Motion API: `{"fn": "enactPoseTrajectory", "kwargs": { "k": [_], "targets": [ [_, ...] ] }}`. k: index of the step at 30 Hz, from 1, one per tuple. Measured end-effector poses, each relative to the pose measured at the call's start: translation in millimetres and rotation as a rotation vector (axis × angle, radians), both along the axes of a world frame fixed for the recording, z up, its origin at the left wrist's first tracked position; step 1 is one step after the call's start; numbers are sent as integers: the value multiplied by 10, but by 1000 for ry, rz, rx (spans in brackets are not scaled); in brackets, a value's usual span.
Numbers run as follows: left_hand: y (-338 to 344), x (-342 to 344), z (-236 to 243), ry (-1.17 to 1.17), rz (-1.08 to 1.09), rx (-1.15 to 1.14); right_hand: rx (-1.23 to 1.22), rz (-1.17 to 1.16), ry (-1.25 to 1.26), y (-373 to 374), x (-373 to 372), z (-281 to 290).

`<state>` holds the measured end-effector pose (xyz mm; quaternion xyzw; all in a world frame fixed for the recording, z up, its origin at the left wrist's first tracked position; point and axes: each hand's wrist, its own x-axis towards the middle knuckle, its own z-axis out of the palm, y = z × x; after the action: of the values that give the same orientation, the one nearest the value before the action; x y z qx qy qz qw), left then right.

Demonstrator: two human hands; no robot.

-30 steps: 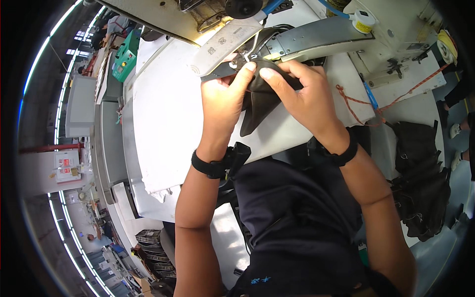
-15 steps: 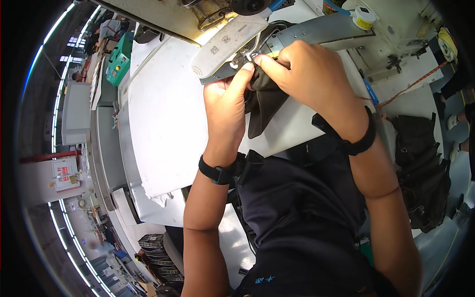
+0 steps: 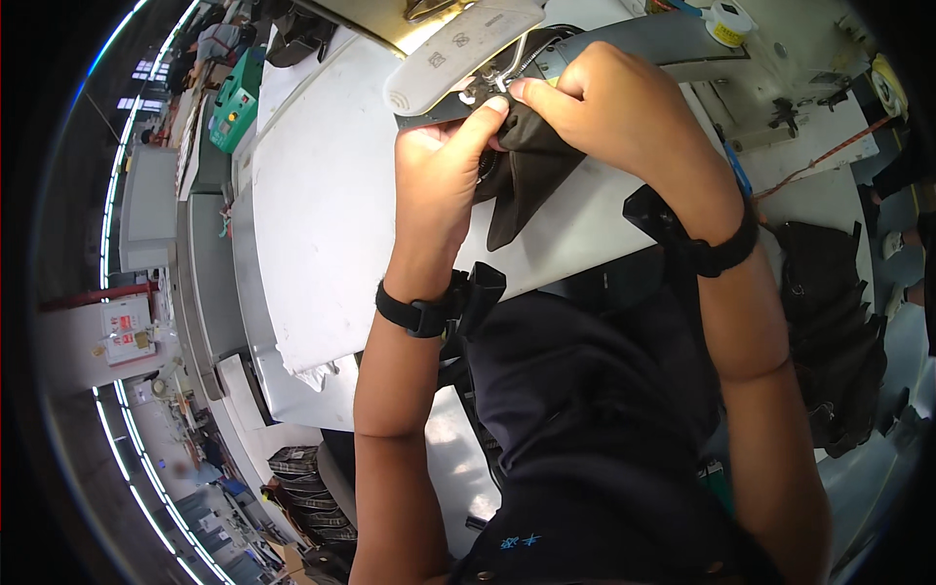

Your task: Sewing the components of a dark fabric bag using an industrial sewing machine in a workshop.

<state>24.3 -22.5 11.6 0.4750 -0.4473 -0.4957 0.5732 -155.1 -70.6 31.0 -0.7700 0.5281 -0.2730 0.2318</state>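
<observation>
My left hand [image 3: 435,171] is closed on a dark olive-brown fabric piece [image 3: 526,185] at the sewing machine, its thumb pressed on the cloth just below the metal presser foot [image 3: 487,86]. My right hand [image 3: 615,109] is closed, thumb tip beside the foot; it grips the same piece near a zipper, though its fingertips are partly hidden. A long pale machine cover [image 3: 456,55] lies over the upper left of the sewing area. The fabric's lower point hangs over the white work surface [image 3: 322,195]. Both wrists wear black straps with devices.
A green device [image 3: 232,109] stands at far left. Dark bag pieces [image 3: 824,331] hang at right beside an orange cord [image 3: 824,159]. A small white container [image 3: 726,21] sits top right. Plaid fabric [image 3: 297,492] is stacked lower left. Other people's legs and shoes show at the right edge.
My right hand has moved up and turned over more, its thumb now at the presser foot. My left hand stays on the fabric, slightly higher in view. The whole scene sits a little higher.
</observation>
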Motion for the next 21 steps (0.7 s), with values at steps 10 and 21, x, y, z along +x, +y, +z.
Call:
{"fn": "enactPoseTrajectory", "kwargs": {
  "k": [10,21],
  "targets": [
    [-19,56,-8,-34,-11,-9,-44,32,-26,-26,-19,2],
    [-15,29,-52,-48,43,-19,-15,18,-45,-3,-45,82]
  ]
}}
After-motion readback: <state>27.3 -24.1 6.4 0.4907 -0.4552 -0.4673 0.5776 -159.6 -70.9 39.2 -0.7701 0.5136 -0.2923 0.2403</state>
